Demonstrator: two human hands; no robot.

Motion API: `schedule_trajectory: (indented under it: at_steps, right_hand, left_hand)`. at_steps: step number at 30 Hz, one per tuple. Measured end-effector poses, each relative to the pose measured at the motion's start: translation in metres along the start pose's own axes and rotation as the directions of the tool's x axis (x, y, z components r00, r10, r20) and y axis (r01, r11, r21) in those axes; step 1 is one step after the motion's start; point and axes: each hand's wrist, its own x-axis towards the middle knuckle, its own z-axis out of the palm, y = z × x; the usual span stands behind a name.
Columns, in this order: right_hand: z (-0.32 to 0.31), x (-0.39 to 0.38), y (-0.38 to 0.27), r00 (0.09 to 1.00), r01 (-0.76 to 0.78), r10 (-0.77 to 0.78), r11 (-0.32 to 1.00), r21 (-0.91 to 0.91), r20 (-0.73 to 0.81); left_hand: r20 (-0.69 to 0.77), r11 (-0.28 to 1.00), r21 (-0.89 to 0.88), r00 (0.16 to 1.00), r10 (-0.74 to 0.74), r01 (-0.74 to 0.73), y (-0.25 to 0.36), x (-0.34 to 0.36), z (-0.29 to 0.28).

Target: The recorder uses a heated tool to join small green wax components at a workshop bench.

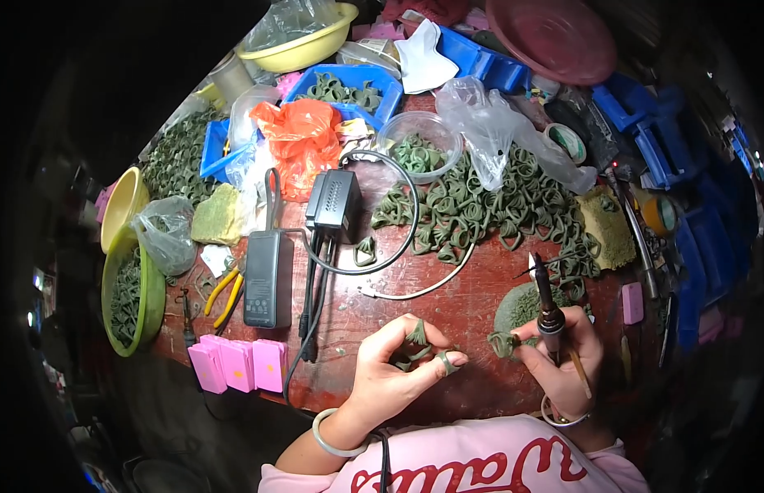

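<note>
My left hand (390,370) curls around small dark green ring pieces (416,332). One has a fan-shaped top by the index finger, and a green band shows at the thumb tip. My right hand (572,361) grips a dark soldering-iron-like pen (549,316), its tip pointing up and away. Between that hand's thumb and forefinger is pinched another green ring piece (503,343). A thin brown stick (579,374) also shows against its fingers. Just beyond this hand sits a round pad (516,306) with green crumbs on it. The two hands are apart.
A large heap of green rings (480,201) covers the red table (447,316) beyond my hands. A black power adapter (267,279), looped cable (419,205), yellow-handled pliers (223,292) and pink blocks (238,364) lie left. Blue bins (698,246) line the right edge.
</note>
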Motion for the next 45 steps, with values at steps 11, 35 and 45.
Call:
schedule_trajectory:
  at_steps: [11, 35, 45]
  right_hand:
    - [-0.003, -0.001, 0.016, 0.989, 0.073, -0.081, 0.995, -0.065, -0.123]
    - [-0.015, -0.002, 0.009, 0.999, 0.029, -0.024, 0.995, 0.094, -0.047]
    - [-0.012, -0.001, 0.023, 0.988, 0.113, -0.119, 0.991, -0.067, -0.094]
  left_hand:
    - [-0.491, 0.894, 0.362, 0.762, 0.422, -0.262, 0.052, -0.029, -0.117]
    - [-0.689, 0.508, 0.715, 0.610, 0.392, 0.481, 0.095, -0.073, -0.573]
    - [-0.283, -0.056, 0.865, 0.576, 0.767, 0.499, 0.102, -0.075, -0.538]
